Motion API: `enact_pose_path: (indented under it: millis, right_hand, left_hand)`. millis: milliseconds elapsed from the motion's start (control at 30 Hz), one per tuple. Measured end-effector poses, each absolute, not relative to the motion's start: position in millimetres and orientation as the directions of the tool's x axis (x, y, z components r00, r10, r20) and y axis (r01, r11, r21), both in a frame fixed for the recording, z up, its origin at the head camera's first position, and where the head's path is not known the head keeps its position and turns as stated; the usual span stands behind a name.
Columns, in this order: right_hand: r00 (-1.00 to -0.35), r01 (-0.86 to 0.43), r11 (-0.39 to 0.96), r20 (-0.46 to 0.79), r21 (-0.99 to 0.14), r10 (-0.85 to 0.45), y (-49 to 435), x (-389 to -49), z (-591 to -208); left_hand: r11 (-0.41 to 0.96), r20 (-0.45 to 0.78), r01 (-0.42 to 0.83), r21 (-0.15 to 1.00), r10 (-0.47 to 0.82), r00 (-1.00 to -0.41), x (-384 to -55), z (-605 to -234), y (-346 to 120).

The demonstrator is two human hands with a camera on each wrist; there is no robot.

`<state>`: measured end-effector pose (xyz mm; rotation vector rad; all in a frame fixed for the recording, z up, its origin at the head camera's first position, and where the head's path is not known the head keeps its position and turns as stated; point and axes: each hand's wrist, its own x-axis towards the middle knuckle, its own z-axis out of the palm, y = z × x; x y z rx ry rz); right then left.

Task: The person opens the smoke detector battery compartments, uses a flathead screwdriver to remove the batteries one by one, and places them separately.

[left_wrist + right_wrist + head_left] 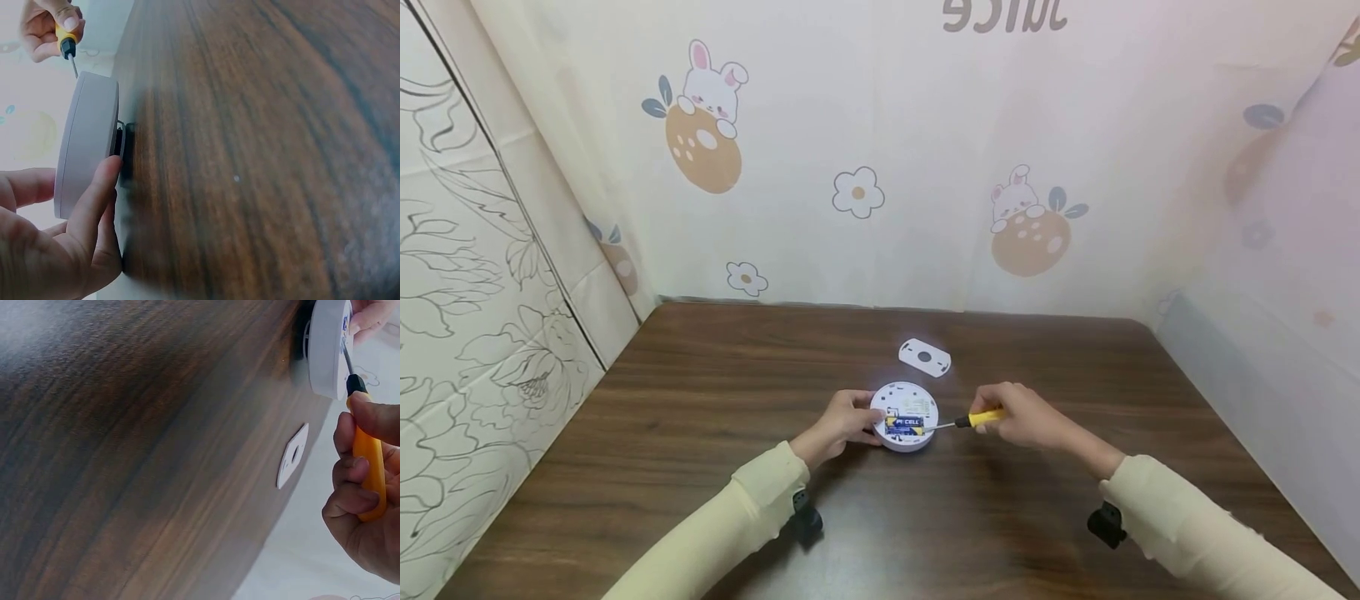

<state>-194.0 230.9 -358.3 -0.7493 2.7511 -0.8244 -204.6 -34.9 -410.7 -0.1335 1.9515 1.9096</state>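
Observation:
A round white smoke alarm point(905, 446) lies back up on the table, and blue-and-yellow batteries point(904, 422) show in its back. My left hand point(847, 421) grips its left rim, thumb on one face and fingers at the side; the left wrist view shows the alarm's white side wall point(90, 134) between the digits. My right hand point(1018, 414) holds a screwdriver point(987, 417) by its yellow handle point(370, 465). The metal shaft points left, its tip at the right end of the batteries. Whether the tip touches a battery, I cannot tell.
Behind the alarm a white mounting plate point(938, 362) with a round central hole lies flat on the brown wooden table point(737, 358). A patterned curtain point(865, 250) hangs along the far edge. Small black cameras point(807, 518) sit at both wrists.

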Motion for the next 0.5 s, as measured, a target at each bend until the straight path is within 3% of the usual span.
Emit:
enact_pose_path:
  millis: [500]
  right_hand:
    - [-0.847,-0.425,0.716,-0.037,-0.554,-0.531,230.8,-194.4,-355.3]
  left_hand:
    - [0.115,-0.421,-0.406,0.907,0.272,-0.865,-213.3,-406.1,-34.2]
